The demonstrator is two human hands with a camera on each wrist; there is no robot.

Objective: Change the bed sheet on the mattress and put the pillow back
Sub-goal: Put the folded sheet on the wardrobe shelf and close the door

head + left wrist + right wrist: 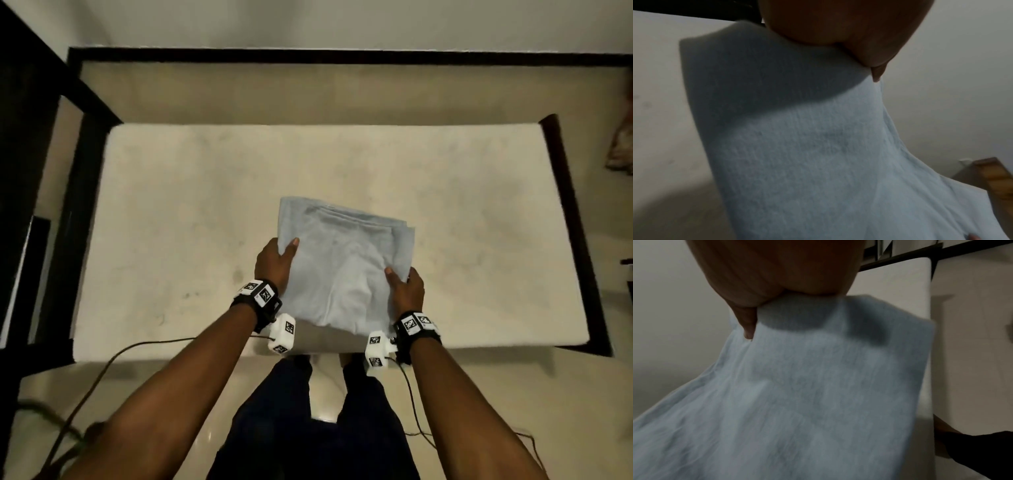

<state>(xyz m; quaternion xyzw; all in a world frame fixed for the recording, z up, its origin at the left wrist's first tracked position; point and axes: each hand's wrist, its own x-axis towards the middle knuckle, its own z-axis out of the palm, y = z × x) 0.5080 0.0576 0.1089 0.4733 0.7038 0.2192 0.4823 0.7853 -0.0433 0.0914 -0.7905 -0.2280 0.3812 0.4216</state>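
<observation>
Person wearing black wrist straps (262, 301) carrying black-and-white square-patterned marker tags; white camera blocks (283, 333) hanging at inner wrists, 6 o'clock; thin dark cables (113, 359) trailing behind; forearms bare; dark trousers (308, 428).

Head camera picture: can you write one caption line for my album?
Both hands, left and right, hold a folded pale blue cloth sheet above a bare cream mattress.

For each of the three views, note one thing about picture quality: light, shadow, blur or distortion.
Head view: wide-angle bending of the bed frame, dim even light. Left wrist view: soft focus, the left hand shadows the folded sheet. Right wrist view: motion blur, the right hand shadows the sheet.
</observation>
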